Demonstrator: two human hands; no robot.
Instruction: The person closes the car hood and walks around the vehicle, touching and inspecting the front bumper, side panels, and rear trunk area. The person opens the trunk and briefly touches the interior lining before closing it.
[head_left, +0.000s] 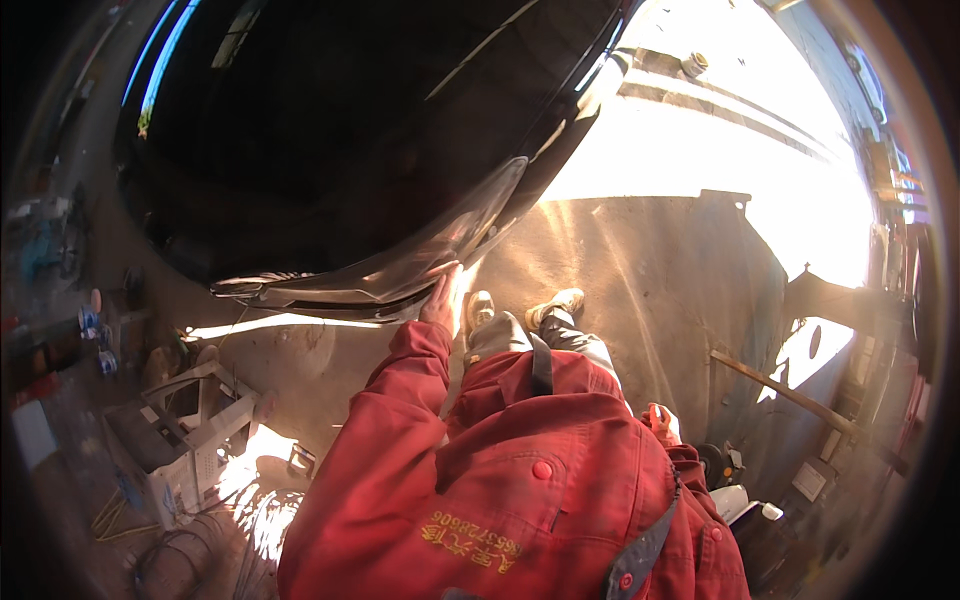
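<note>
A black car (330,150) with a glossy body fills the upper left, its front end toward me. My left hand (442,300) reaches forward in a red sleeve and lies against the car's front corner, just below the headlight (490,205). The fingers are stretched out and close together, with nothing seen in them. My right hand (665,424) hangs low beside my red jacket (540,470). Only a small part of it shows past the cuff, so its fingers cannot be made out.
A grey-white metal casing (205,440) stands on the floor at the left, near loose cables (175,555). At the right a wooden pole (780,390) slants across the floor. Harsh sunlight whitens the ground beyond the car. My shoes (556,305) stand close to the car's front corner.
</note>
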